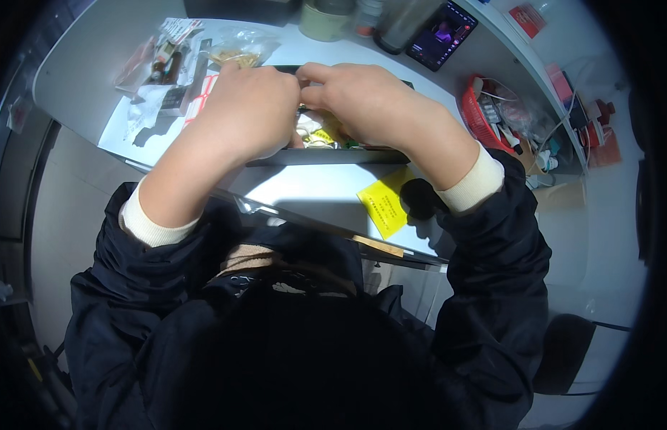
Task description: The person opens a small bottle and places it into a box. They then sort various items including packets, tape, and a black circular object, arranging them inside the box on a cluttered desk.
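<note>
A dark, low open box (333,157) lies on the white desk before me, holding small white, yellow and green items (318,130). My left hand (253,110) reaches over its left part, fingers bent down, their tips mostly hidden by the hand itself. Over the right part is my right hand (360,102), its thumb and fingers curled into the box. Whether either hand grips something cannot be seen. Nearer my body, a yellow printed packet (386,203) rests partly in shadow beside the desk's front edge.
Clear plastic bags and small bottles (167,65) lie at the back left, near a bag of tan pieces (242,54). Jars (325,21) and a lit phone (442,35) stand along the back. A red plastic basket (479,115) full of odds and ends is at the right.
</note>
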### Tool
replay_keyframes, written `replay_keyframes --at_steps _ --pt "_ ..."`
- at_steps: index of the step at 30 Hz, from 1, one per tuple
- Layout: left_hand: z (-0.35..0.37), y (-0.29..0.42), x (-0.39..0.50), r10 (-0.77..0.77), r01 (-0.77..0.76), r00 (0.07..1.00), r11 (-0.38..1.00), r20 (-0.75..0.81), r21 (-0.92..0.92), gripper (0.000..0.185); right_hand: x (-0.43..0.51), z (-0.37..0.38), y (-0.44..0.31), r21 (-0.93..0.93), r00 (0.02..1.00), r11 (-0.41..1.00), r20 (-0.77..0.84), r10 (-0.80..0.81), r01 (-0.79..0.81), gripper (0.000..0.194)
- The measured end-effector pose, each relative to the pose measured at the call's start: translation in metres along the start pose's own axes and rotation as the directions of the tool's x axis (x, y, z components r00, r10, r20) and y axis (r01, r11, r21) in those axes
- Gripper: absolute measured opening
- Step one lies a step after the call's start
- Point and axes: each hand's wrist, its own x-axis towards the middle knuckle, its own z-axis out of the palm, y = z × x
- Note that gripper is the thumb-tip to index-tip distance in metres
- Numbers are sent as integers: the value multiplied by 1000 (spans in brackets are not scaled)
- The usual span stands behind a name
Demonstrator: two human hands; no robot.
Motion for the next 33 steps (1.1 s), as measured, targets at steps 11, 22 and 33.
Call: replay_keyframes --at_steps 11,22,33 --pt "13 -15 -9 106 -177 953 956 -285 -236 19 -1 -9 5 199 955 947 208 212 -254 35" --pt "38 -11 -28 -121 -248 869 732 -480 -634 14 -105 -51 20 555 745 828 -517 422 -84 38" --pt "51 -14 -27 -66 -382 802 708 -594 -594 30 -158 0 -51 564 811 628 136 570 -536 25"
